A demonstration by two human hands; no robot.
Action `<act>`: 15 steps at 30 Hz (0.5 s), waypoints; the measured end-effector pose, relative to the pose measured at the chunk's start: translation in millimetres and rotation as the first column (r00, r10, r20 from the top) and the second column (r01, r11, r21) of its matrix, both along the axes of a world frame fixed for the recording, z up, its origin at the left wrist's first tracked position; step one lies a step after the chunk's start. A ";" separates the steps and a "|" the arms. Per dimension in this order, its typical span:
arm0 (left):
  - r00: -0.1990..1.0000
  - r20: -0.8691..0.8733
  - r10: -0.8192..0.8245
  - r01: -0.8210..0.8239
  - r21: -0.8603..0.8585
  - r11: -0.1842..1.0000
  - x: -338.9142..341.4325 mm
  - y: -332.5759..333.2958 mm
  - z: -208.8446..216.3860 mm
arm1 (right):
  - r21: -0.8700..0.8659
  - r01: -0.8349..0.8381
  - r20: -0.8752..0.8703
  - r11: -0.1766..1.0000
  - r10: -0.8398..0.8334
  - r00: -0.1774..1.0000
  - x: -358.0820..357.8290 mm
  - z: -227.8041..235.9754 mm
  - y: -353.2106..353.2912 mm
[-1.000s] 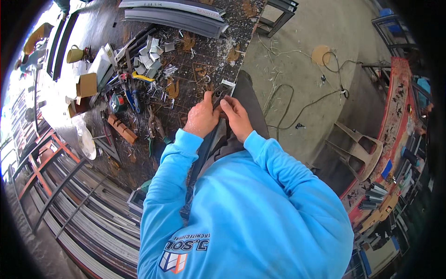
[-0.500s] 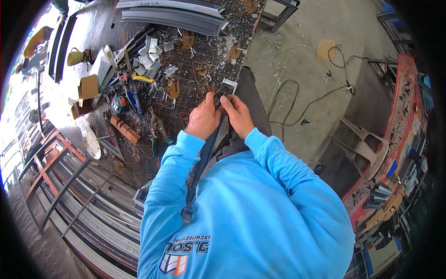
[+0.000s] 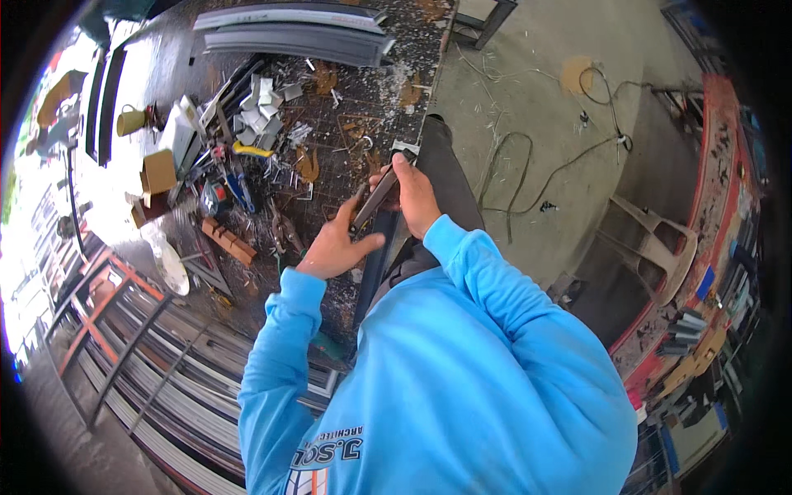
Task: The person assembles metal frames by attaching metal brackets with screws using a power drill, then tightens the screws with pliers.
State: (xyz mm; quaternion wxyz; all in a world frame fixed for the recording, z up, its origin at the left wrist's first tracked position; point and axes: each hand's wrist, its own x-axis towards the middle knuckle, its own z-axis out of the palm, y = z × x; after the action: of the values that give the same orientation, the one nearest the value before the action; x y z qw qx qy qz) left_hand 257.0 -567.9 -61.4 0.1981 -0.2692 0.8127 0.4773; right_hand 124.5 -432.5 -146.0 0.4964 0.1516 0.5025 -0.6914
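Observation:
A short dark grey flat bar slants over the bench edge, its upper end gripped between the thumb and fingers of my right hand. My left hand is beside the bar's lower end, fingers stretched and thumb spread away. Its fingertips come close to the bar; I cannot tell whether they touch it. Beneath both hands a long dark profile runs along the bench edge toward my body. A pale metal end piece shows just beyond my right thumb.
On the littered bench lie pale metal offcuts, a yellow-handled tool, pliers, a notched wooden block and long grey profiles. Cable snakes over the floor at right, near a plastic chair.
My left hand has drawn back toward me and opened its fingers. The short bar now shows in my right hand; before, both hands were close together over the profile.

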 end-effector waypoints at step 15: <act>0.920 -0.007 -0.393 0.372 -0.305 0.876 -0.7 -20.0 45.9 | 0.012 0.030 0.101 0.999 -0.031 0.994 5.6 1.5 -3.9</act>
State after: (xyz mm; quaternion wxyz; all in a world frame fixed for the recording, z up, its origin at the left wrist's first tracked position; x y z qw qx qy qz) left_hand 256.3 -587.9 -15.5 0.2176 -0.1134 0.9186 0.3096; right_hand 130.2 -436.3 -144.5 0.5098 0.1964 0.4780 -0.6878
